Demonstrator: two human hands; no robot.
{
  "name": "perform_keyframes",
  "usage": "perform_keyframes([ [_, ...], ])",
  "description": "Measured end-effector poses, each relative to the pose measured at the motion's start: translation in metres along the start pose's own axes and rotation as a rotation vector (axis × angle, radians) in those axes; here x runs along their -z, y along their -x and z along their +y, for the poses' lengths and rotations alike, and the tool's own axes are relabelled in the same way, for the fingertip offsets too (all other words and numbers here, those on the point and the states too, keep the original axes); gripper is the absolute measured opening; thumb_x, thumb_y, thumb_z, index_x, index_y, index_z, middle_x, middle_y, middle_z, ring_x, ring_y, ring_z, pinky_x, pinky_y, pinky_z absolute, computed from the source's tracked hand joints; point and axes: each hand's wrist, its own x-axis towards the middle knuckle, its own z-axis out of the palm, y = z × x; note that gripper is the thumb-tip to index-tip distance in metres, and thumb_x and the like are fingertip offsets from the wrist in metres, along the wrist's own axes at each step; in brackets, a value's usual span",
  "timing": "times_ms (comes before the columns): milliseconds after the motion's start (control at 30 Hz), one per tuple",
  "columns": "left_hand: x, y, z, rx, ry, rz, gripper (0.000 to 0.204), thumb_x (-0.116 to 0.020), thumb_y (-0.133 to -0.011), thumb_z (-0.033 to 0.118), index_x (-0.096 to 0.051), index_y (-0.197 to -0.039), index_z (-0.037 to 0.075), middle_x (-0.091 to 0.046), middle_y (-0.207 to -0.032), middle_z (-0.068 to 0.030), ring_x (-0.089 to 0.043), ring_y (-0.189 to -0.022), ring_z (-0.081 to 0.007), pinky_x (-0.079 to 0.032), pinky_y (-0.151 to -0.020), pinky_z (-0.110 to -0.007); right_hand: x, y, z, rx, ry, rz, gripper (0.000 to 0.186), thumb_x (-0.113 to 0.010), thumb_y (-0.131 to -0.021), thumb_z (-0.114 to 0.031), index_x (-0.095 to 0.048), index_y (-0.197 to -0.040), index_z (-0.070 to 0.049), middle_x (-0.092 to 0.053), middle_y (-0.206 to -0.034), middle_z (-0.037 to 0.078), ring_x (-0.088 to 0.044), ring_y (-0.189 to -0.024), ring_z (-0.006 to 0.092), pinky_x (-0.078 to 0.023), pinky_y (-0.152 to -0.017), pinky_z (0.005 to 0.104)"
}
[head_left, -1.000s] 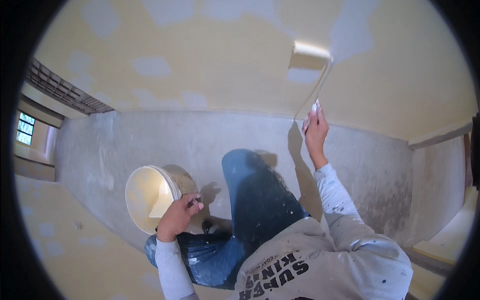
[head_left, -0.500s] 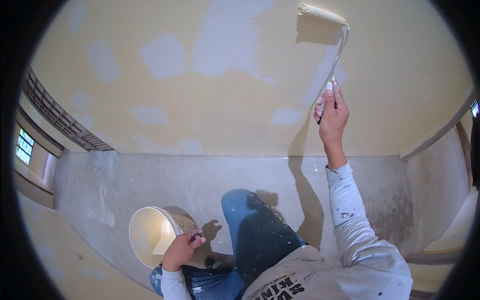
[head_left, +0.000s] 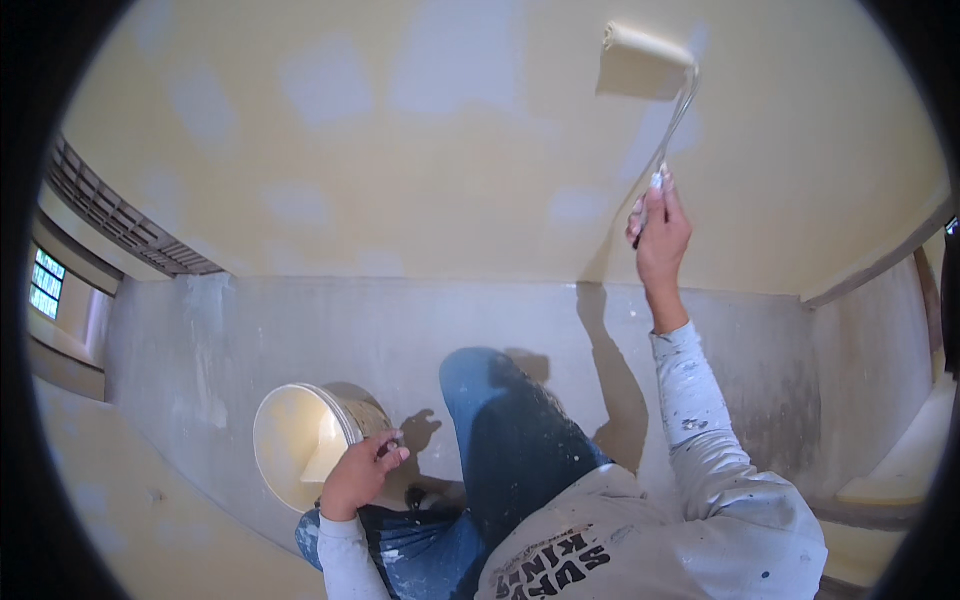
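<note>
My right hand (head_left: 662, 240) is wrapped round the handle of a paint roller (head_left: 648, 48), arm stretched out toward the wall. The roller's cream sleeve lies against the pale yellow wall (head_left: 450, 210), with its wire frame running down to my grip. Pale bluish-white patches mark the wall left of the roller, and another shows behind its frame. At the lower left, my left hand (head_left: 358, 475) is beside a round pale bucket (head_left: 372, 415), with its fingers curled. Whatever is between those fingertips is too small to make out. Cream paint coats the bucket's inside, where a lighter wedge shape shows.
Grey concrete floor (head_left: 270, 330) meets the wall's base. My bent, blue-trousered knee (head_left: 490, 400) rises between the bucket and my right arm. A slatted brown grille (head_left: 120, 220) and a barred window (head_left: 47, 283) are at the left. A dark ledge (head_left: 880, 260) edges the right.
Against the wall, the roller has moved lower, still in my right hand. The whole view has shifted, so the floor edge and bucket appear higher. My left hand stays by the bucket.
</note>
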Motion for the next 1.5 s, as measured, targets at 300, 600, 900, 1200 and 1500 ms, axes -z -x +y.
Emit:
perform_keyframes([
  [300, -0.003, -0.001, -0.009, 0.009, 0.064, -0.003, 0.050, -0.073, -0.108, 0.035, -0.069, -0.144, 0.001, -0.079, -0.106, -0.0172, -0.074, -0.095, -0.0253, -0.058, -0.091, -0.038, 0.040, 0.109, 0.135, -0.269, 0.073, -0.010, 0.048, -0.054, -0.119, -0.021, -0.053, -0.164, -0.003, -0.058, -0.087, -0.002, -0.052, -0.065, 0.0055, -0.045, -0.054, 0.0244],
  [600, -0.003, -0.002, -0.006, 0.031, 0.060, -0.015, 0.051, -0.074, -0.107, 0.034, -0.068, -0.144, 0.000, -0.079, -0.107, -0.0174, -0.074, -0.097, -0.0255, -0.058, -0.093, -0.038, 0.019, 0.009, 0.015, 0.002, 0.011, 0.033, 0.049, -0.055, -0.119, -0.021, -0.052, -0.165, -0.004, -0.059, -0.086, 0.001, -0.053, -0.062, 0.0066, -0.044, -0.050, 0.0247],
  [900, -0.002, -0.002, -0.005, 0.001, 0.056, 0.016, 0.051, -0.076, -0.104, 0.035, -0.070, -0.143, 0.001, -0.078, -0.111, -0.0218, -0.076, -0.102, -0.0355, -0.058, -0.093, -0.042, 0.028, -0.023, -0.007, 0.036, 0.046, 0.029, 0.050, -0.055, -0.119, -0.019, -0.050, -0.165, -0.003, -0.060, -0.087, 0.001, -0.054, -0.063, 0.0080, -0.046, -0.052, 0.0253],
  [1200, -0.002, -0.007, -0.002, 0.020, 0.041, -0.011, 0.049, -0.074, -0.107, 0.034, -0.069, -0.144, 0.001, -0.079, -0.107, -0.0157, -0.073, -0.096, -0.0249, -0.057, -0.092, -0.037, 0.064, 0.084, 0.158, -0.181, 0.138, -0.031, 0.048, -0.053, -0.119, -0.019, -0.052, -0.164, -0.001, -0.061, -0.092, 0.001, -0.057, -0.075, 0.0082, -0.052, -0.062, 0.0274],
  [1500, -0.004, -0.007, -0.008, 0.034, 0.057, -0.001, 0.049, -0.076, -0.106, 0.034, -0.069, -0.143, 0.002, -0.079, -0.112, -0.0201, -0.075, -0.101, -0.0318, -0.058, -0.093, -0.040, 0.056, 0.066, 0.107, -0.140, 0.148, 0.033, 0.046, -0.054, -0.119, -0.017, -0.055, -0.161, 0.000, -0.061, -0.089, 0.001, -0.056, -0.072, 0.0083, -0.050, -0.062, 0.0268],
])
